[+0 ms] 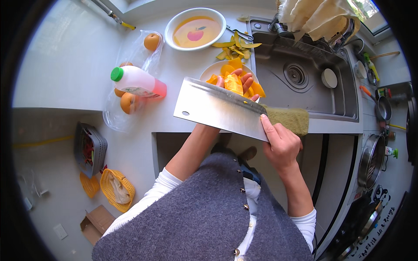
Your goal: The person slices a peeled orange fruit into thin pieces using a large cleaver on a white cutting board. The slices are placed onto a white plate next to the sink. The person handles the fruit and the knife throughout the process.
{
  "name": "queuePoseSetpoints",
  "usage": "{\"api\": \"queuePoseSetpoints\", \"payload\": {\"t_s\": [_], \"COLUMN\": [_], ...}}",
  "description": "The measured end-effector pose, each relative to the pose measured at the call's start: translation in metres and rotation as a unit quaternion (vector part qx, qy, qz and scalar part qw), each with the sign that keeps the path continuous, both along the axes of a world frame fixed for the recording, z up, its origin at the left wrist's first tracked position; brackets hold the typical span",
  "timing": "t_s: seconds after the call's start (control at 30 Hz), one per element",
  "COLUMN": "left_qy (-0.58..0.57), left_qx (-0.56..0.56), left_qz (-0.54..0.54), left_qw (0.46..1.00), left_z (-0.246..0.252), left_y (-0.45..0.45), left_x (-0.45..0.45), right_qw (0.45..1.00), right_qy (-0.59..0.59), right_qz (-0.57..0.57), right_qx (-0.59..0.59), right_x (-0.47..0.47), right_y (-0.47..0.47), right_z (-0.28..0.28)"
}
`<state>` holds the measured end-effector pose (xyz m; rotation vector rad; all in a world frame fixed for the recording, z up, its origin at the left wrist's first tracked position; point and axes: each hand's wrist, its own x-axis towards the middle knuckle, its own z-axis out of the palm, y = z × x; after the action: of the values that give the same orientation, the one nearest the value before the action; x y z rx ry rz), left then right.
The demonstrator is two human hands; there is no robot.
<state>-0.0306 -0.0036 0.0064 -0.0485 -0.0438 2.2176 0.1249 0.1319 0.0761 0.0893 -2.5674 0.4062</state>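
Observation:
My right hand [282, 142] grips a broad metal cleaver [222, 109], its blade held level across my view, with bits of orange flesh on it. Behind the blade, my left hand [246, 81] holds an orange piece of what looks like pumpkin [233, 84] in its upturned palm. The blade hides part of this hand. Just beyond and beneath it is a white plate [206, 72] with more orange pieces. Green and yellow peelings [235, 47] lie in a heap on the counter behind the plate, near a white bowl [168, 31] of yellowish liquid.
To the right is a steel sink [277, 88] with a small white bowl [329, 78] inside and a green cloth [287, 119] on its front edge. A green-capped bottle [140, 83] and bagged round fruits [152, 41] are at left. A peeler-like tool [243, 35] lies near the peelings.

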Motion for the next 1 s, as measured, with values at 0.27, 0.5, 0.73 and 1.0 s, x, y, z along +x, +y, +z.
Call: {"api": "queuePoseSetpoints", "payload": {"t_s": [0.27,0.5,0.73,1.0], "left_qy": [-0.003,0.016,0.019,-0.012], "left_qx": [0.003,-0.013,0.003,-0.039], "left_qz": [-0.004,-0.005,-0.010,0.005], "left_qw": [1.000,1.000,1.000,0.999], "left_z": [0.000,0.002,-0.009,-0.009], "left_y": [0.000,-0.002,-0.003,-0.006], "left_x": [-0.005,-0.006,-0.012,-0.015], "right_qw": [0.999,0.999,0.999,0.998], "right_qy": [-0.030,-0.030,-0.040,-0.037], "right_qz": [-0.003,-0.002,0.003,-0.013], "right_qx": [0.023,0.022,0.016,-0.045], "right_x": [-0.006,-0.015,-0.023,-0.023], "right_y": [-0.011,-0.010,-0.012,-0.014], "right_z": [0.002,-0.001,-0.004,-0.008]}}
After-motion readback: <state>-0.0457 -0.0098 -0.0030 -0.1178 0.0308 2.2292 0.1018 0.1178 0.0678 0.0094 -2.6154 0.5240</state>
